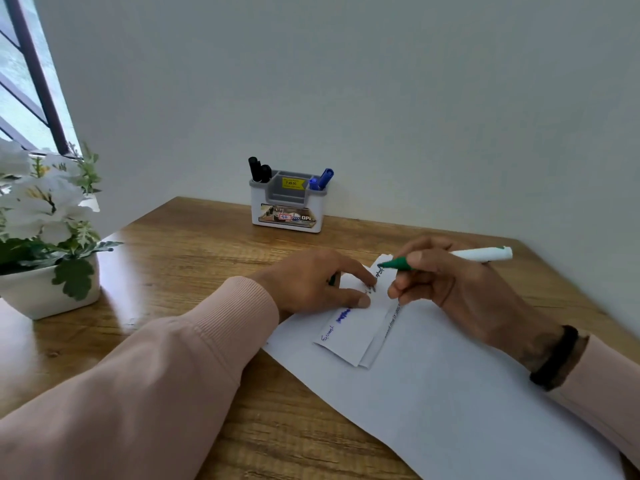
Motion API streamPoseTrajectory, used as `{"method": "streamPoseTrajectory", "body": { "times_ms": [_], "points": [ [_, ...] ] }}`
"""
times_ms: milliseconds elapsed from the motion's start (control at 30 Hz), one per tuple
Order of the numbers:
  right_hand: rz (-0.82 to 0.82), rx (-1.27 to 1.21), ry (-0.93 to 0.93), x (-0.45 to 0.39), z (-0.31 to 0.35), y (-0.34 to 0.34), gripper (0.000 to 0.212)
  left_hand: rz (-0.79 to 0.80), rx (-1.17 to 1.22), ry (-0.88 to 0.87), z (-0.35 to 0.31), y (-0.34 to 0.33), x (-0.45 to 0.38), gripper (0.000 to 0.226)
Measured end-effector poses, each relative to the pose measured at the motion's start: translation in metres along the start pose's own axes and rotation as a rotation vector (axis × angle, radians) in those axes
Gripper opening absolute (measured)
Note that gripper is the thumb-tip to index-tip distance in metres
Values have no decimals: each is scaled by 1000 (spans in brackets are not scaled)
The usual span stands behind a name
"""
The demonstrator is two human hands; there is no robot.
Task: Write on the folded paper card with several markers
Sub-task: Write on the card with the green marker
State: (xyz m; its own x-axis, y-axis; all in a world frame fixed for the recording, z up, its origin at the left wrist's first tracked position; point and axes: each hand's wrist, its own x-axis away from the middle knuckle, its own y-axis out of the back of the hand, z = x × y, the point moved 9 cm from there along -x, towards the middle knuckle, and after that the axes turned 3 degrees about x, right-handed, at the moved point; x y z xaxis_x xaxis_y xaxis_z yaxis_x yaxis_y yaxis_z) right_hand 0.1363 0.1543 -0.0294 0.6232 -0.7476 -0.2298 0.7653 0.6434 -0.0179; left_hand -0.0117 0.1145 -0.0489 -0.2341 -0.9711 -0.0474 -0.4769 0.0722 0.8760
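A folded white paper card (356, 336) lies on a large white sheet (450, 393), with blue writing along its left edge and dark marks near its far end. My left hand (311, 282) presses down on the card's far part with fingertips; something small and dark green shows under its fingers. My right hand (446, 282) grips a green marker (450, 258) with a white barrel, uncapped, its tip touching the card's far end. A white holder (287, 211) at the wall contains two black markers (259, 169) and two blue markers (322, 180).
A white pot of white flowers (45, 237) stands at the left on the wooden table (180, 258). The wall runs close behind the holder. A window is at the upper left. A black band sits on my right wrist.
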Motion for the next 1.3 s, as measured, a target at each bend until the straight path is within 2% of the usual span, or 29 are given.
{"method": "streamPoseTrajectory", "body": {
  "times_ms": [133,200,267,400,467,567,633,700,933,1300],
  "points": [
    [193,61,22,4,-5,-18,7,-17,-2,19,7,1,-3,46],
    [273,156,23,8,-9,-28,17,-15,-32,9,5,1,-3,45],
    [224,241,49,2,-7,-26,17,-4,-44,8,6,1,-3,45],
    [-110,217,100,-38,3,25,7,46,-27,15,6,0,-3,46],
    [-171,315,63,-52,-7,43,13,50,-10,14,7,0,-2,45],
    [-146,518,18,-60,-27,49,17,-57,30,-14,9,3,-6,35],
    [-145,539,15,-63,-32,51,16,-193,35,-13,9,5,-8,32],
    [-161,576,21,-63,-30,54,21,-262,3,-23,4,2,-11,35],
    [-188,632,31,-59,-28,52,25,-205,-140,-21,-2,-4,-18,62],
    [-166,600,-8,-61,-34,54,24,-191,-149,-12,-4,-4,-17,62]
  ]
}}
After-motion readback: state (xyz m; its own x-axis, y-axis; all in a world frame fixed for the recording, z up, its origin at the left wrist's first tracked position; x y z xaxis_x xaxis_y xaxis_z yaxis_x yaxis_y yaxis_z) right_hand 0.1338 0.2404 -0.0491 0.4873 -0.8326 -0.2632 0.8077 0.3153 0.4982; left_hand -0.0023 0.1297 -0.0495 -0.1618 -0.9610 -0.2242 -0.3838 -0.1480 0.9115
